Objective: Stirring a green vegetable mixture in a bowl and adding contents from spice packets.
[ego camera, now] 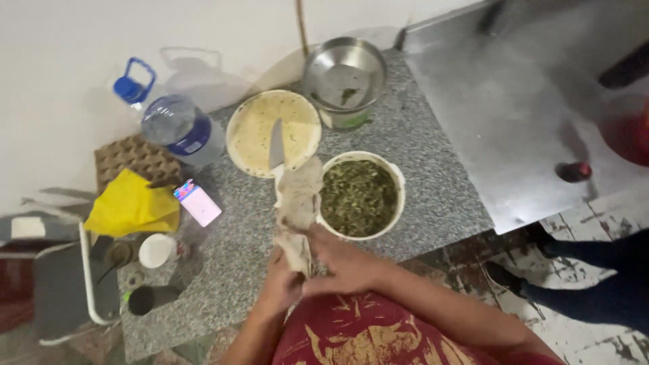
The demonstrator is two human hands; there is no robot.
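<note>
Your red shirt (365,338) fills the bottom of the view. Just above it, your two hands meet at the near edge of the counter (433,196). Your left hand (280,287) is curled around the bottom end of a cloth (299,209) and grips it. Your right hand (345,263) comes in from the right, lies flat over the left one, and its fingers pinch the same cloth.

That cloth is pale, wrinkled and a bit stained. It stands up from your hands like a bunched strip. Its top end lies by a knife (276,145) on a round yellow plate (253,135).

Just right of the cloth sits a white bowl (399,182) full of chopped green leaves. It touches the cloth or nearly does. A metal bowl (345,71) stands farther back.

On the left are a big water bottle (179,128), a yellow rag (132,206), a small card (199,203) and some cups (157,250). Bare grey counter lies between those and your hands. On the right, the counter ends at a shiny metal top (514,115). Another person's legs (595,284) stand on the floor there.
</note>
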